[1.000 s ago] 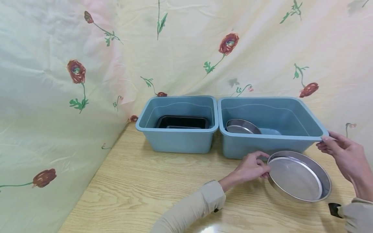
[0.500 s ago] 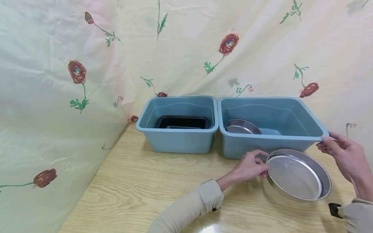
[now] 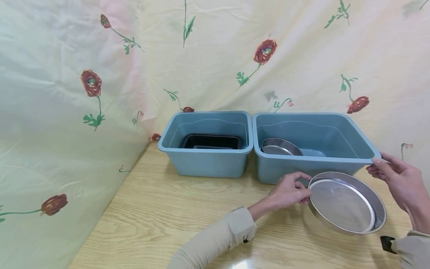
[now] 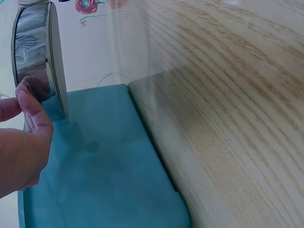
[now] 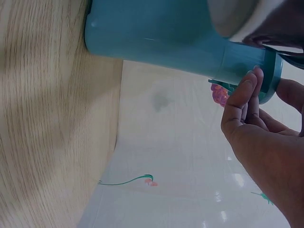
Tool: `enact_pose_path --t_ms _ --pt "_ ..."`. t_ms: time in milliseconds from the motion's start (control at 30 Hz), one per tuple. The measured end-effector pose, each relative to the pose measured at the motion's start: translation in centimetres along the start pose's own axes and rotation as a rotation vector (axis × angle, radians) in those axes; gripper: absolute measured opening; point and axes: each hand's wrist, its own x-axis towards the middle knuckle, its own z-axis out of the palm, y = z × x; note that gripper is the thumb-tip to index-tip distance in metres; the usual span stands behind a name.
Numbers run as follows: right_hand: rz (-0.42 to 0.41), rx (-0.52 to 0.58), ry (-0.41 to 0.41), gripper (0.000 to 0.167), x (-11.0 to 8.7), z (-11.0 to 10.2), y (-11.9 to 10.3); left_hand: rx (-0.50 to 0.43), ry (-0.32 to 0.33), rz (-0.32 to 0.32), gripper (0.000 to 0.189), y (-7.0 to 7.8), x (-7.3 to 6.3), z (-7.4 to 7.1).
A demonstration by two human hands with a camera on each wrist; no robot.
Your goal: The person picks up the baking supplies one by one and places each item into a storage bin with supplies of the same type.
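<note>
My left hand (image 3: 288, 191) pinches the left rim of a large round metal sieve (image 3: 344, 205), its shallow wall shiny and its flat base grey. The sieve hangs tilted above the table, in front of the right blue bin (image 3: 310, 168). In the left wrist view, the thumb and fingers meet on the edge of the sieve (image 4: 56, 61). My right hand (image 3: 401, 179) grips the front right corner of that bin's rim, thumb on top and fingers below. The right wrist view shows this grip on the bin (image 5: 166, 38) too. Inside the bin lies a smaller round metal sieve (image 3: 280, 147).
A second blue bin (image 3: 208, 162) stands close on the left, with a black rectangular pan (image 3: 211, 141) inside. Both bins stand on a wood-grain table (image 3: 151, 220). Flower-printed cloth (image 3: 215, 56) hangs behind and along the left side.
The large sieve in my left hand has risen slightly and shifted a little right. My right hand keeps its hold on the bin's corner.
</note>
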Motion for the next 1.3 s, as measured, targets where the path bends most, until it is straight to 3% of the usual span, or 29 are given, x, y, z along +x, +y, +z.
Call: enact_pose_path --t_ms 233,433,633,833,1100,1300 --pt "-0.002 0.016 0.005 0.036 0.0 0.1 0.0 -0.004 -0.023 0.022 0.039 0.5 -0.3 -0.4" --pt "0.005 -0.012 0.011 0.043 0.0 0.1 0.0 -0.012 -0.039 0.049 0.039 0.7 -0.4 -0.7" --pt "-0.007 0.044 0.003 0.031 0.0 0.0 0.1 -0.035 -0.040 0.062 0.038 1.1 -0.3 -1.1" --pt "0.003 0.010 0.004 0.043 0.1 0.0 0.1 -0.047 -0.039 0.063 0.039 1.7 -0.4 -1.6" --pt "-0.010 0.041 0.003 0.030 0.1 0.0 0.2 -0.072 -0.043 0.076 0.039 2.0 -0.5 -2.2" --pt "-0.013 0.000 0.007 0.039 0.1 0.0 0.4 -0.088 -0.059 0.084 0.039 2.2 -0.6 -2.7"
